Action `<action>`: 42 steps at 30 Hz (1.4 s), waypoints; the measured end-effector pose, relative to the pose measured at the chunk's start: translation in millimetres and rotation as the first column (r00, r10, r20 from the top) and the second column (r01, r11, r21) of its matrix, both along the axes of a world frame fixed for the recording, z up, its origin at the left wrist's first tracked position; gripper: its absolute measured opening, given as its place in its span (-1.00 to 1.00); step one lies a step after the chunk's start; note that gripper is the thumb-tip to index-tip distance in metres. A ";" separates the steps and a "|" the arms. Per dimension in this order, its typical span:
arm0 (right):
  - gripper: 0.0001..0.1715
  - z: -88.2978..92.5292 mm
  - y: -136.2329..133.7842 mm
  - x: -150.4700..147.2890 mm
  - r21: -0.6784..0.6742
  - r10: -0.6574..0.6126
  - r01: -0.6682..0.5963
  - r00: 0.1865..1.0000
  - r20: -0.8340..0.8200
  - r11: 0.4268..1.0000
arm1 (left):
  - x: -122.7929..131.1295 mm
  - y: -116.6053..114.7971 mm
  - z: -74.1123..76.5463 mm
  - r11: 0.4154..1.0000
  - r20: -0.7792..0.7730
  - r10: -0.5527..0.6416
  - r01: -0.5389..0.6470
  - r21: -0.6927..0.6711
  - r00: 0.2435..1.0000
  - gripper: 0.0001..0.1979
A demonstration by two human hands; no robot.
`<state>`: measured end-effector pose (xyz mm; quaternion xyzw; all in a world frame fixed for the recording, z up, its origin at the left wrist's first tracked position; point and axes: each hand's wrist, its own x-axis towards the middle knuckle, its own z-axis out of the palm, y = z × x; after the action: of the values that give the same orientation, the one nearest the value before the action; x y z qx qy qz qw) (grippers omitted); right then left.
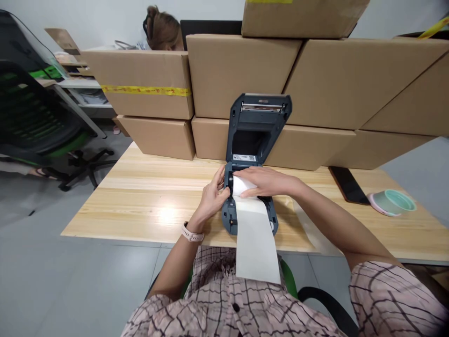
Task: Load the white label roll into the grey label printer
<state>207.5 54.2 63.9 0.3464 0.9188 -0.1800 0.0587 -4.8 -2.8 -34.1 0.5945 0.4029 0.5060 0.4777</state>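
Observation:
A dark grey label printer (pixel 229 220) stands on the wooden table with its lid (pixel 257 121) raised. Inside it sits a white label roll (pixel 242 186), and a long strip of label paper (pixel 257 243) runs from it over the table's front edge towards my lap. My right hand (pixel 264 181) lies over the roll, thumb and fingers wrapped around its right part. At the printer's left wall, my left hand (pixel 213 194) grips the side, its thumb on the rim near the black roll holder (pixel 230 180) and the fingers partly hidden behind the wall.
Stacked cardboard boxes (pixel 242 70) line the table's (pixel 140 201) back edge. At the right lie a dark phone (pixel 348 185) and a green cup (pixel 394 201). Another strip of paper (pixel 314 229) rests under my right forearm. A person's head (pixel 163 29) shows behind the boxes; an office chair (pixel 45 112) stands left.

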 end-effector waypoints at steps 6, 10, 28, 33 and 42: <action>-0.42 11.3 -58.0 22.8 -0.066 0.123 -0.135 0.979 -0.161 0.989 | 0.2 -2.2 2.3 0.998 -0.081 0.058 -0.059 -0.009 0.995 -0.34; -0.49 2.0 -80.9 30.0 -0.058 0.114 -0.127 0.975 -0.189 0.990 | 0.4 -3.5 5.8 0.996 -0.106 0.085 -0.088 -0.021 0.991 -0.42; -0.16 -16.4 -94.1 24.6 -0.119 0.094 -0.123 0.970 -0.225 0.985 | -0.3 0.5 1.4 1.000 -0.001 0.026 -0.026 0.000 1.000 -0.36; -0.46 9.3 -82.2 30.6 0.000 0.114 -0.127 0.885 -0.451 0.992 | 0.5 -2.0 3.4 1.000 0.011 0.013 -0.013 -0.005 1.000 -0.37; -0.27 60.8 74.2 38.9 -0.166 -0.305 0.478 0.230 -0.924 0.863 | -0.6 0.3 3.6 0.987 0.091 0.134 -0.125 -0.096 0.987 -0.40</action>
<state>246.4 128.5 124.6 0.4030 0.6772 -0.2821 -0.5473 -5.4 -2.5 -30.5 0.5197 0.4395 0.5456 0.4889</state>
